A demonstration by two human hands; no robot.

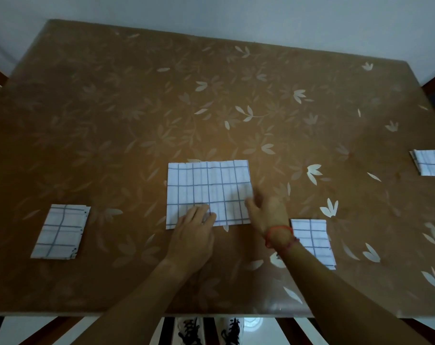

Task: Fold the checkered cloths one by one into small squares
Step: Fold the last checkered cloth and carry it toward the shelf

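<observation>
A white cloth with a blue check point(209, 188) lies flat as a wide rectangle in the middle of the brown flowered table point(161, 108). My left hand point(194, 232) rests on its near edge with the fingers laid flat on the fabric. My right hand point(268, 212), with a red string around the wrist, is at the cloth's near right corner, and its fingers touch that right edge. Whether it pinches the fabric is unclear. Three folded checkered cloths lie around: one at the left point(61, 232), one under my right forearm point(313, 241), one at the far right edge point(431, 162).
The table's near edge point(211, 313) runs just below my forearms, with chair slats and my shoes beneath it. A pale wall stands behind the far edge. Dark wooden chair parts show at both far corners.
</observation>
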